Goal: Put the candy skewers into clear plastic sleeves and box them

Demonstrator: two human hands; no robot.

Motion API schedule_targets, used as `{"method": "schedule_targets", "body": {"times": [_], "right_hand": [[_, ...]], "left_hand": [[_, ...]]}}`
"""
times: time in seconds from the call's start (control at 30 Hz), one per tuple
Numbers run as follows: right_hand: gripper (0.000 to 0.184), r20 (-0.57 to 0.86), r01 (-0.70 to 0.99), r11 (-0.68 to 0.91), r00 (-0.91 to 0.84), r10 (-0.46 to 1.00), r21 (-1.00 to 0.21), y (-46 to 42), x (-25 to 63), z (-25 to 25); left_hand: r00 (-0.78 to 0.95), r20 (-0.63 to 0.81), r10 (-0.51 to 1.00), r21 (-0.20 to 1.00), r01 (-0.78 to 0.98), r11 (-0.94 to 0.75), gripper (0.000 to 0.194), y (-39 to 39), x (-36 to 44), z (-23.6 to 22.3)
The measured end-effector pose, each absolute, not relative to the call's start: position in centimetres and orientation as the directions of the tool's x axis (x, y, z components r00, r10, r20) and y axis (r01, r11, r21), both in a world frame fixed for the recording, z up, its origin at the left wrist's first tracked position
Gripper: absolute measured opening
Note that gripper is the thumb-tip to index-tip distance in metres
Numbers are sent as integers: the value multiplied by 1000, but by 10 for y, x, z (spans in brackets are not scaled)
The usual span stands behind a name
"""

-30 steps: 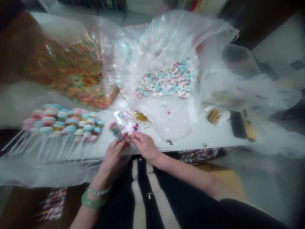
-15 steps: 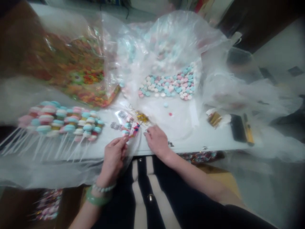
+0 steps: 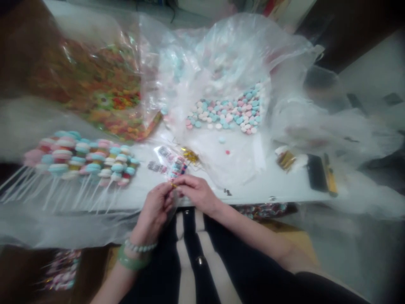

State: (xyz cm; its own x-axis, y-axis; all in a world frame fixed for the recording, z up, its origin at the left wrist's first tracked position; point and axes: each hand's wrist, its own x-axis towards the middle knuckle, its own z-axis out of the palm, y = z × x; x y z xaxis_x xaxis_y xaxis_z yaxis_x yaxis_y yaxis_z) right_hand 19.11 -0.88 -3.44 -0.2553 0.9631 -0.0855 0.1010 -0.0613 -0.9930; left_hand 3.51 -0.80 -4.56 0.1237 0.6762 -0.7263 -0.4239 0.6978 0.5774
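Observation:
My left hand [image 3: 154, 213] and my right hand [image 3: 196, 194] meet at the near edge of the white table. Their fingers pinch the neck of a clear cellophane bag [image 3: 167, 162], which holds a pink-and-blue candy lollipop [image 3: 177, 169]. A gold twist tie [image 3: 173, 185] shows between my fingers at the neck. The lollipop stick is hidden by my hands. Another bundle of gold twist ties [image 3: 190, 156] lies just beyond the bag.
Rows of pastel macaron-like lollipops [image 3: 82, 162] on white sticks lie to the left. Loose pastel candies [image 3: 228, 112] sit in a large plastic bag. A bag of colourful sweets [image 3: 101, 97] lies at back left. A black phone [image 3: 316, 174] and a yellow-handled tool [image 3: 330, 175] are at right.
My right hand has moved in from the table to the bag's neck, joining my left hand. The lollipop bag has gone from tilted outward to pinched between both hands.

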Motion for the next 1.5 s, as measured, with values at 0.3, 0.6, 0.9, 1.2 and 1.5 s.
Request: {"method": "schedule_targets", "body": {"times": [0.3, 0.6, 0.9, 1.2, 1.5], "right_hand": [[36, -33, 430, 43, -167, 985, -902, -7, 175, -56], [22, -189, 210, -192, 35, 981, -959, -7, 167, -56], [37, -316, -215, -432, -419, 851, -876, 5, 188, -31], [17, 318, 285, 855, -839, 441, -433, -2, 190, 5], [14, 100, 401, 270, -396, 913, -875, 33, 152, 24]], "left_hand": [[88, -667, 740, 650, -416, 636, 49, -13, 46, -39], [-153, -591, 792, 786, -329, 523, 44, -8, 52, -45], [431, -537, 725, 628, -369, 685, 45, -11, 38, -29], [678, -509, 530, 841, 260, 475, 21, 9, -26, -9], [-267, 136, 954, 868, 496, 15, 15, -20, 24, 26]]}}
